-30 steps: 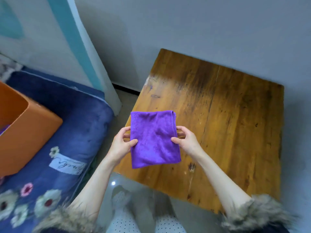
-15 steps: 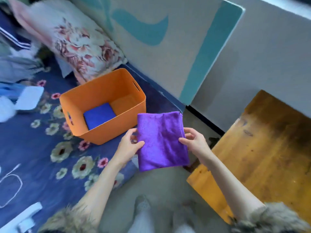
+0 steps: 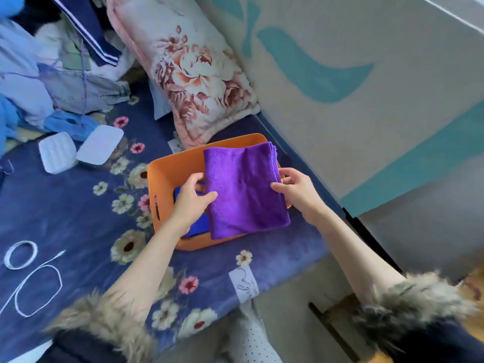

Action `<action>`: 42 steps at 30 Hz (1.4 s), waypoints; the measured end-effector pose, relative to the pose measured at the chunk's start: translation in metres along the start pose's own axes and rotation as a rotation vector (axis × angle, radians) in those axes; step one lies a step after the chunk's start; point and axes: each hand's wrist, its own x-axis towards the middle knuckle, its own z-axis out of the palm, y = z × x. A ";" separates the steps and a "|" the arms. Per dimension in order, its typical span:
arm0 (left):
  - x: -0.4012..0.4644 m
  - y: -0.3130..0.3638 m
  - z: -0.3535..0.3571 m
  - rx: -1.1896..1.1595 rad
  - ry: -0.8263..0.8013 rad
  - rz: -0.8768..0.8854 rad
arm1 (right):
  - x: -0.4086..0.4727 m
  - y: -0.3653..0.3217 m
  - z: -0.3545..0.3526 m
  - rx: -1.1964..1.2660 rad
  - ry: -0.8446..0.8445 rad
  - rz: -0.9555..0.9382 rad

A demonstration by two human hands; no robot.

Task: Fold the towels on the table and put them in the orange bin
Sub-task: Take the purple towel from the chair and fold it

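A folded purple towel (image 3: pixel 245 189) hangs flat over the orange bin (image 3: pixel 167 169), which stands on a blue flowered bedspread. My left hand (image 3: pixel 192 197) pinches the towel's left edge, thumb on top. My right hand (image 3: pixel 296 188) grips its right edge. Inside the bin a folded blue towel (image 3: pixel 195 227) lies on the bottom, partly hidden by my left hand and the purple towel. The purple towel hides most of the bin's right half.
The bedspread (image 3: pixel 65 210) carries a flowered pillow (image 3: pixel 193 72) behind the bin, piled clothes (image 3: pixel 52 61) at the far left, two white pads (image 3: pixel 78 150) and a white cable (image 3: pixel 31 273). A wall runs along the right. The wooden table's corner (image 3: pixel 471 286) shows at bottom right.
I turned from the table to the bed. Both hands carried the purple towel left, from above the table to directly above the orange bin.
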 end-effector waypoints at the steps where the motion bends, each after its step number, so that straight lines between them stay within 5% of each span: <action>1: 0.016 -0.002 0.001 0.012 0.017 -0.023 | 0.018 -0.003 0.005 -0.029 -0.001 0.001; 15: 0.139 -0.130 0.065 0.067 -0.084 -0.381 | 0.170 0.076 0.086 -0.621 -0.076 0.176; 31: 0.187 -0.162 0.092 0.142 -0.105 -0.428 | 0.211 0.112 0.106 -0.823 -0.098 0.296; 34: 0.181 -0.162 0.090 0.289 -0.130 -0.301 | 0.205 0.122 0.107 -0.925 -0.141 0.224; 38: 0.172 -0.164 0.100 0.872 -0.240 0.166 | 0.202 0.136 0.109 -1.467 -0.267 -0.148; 42: 0.189 -0.179 0.110 1.216 -0.473 0.302 | 0.224 0.146 0.112 -1.947 -0.431 -0.228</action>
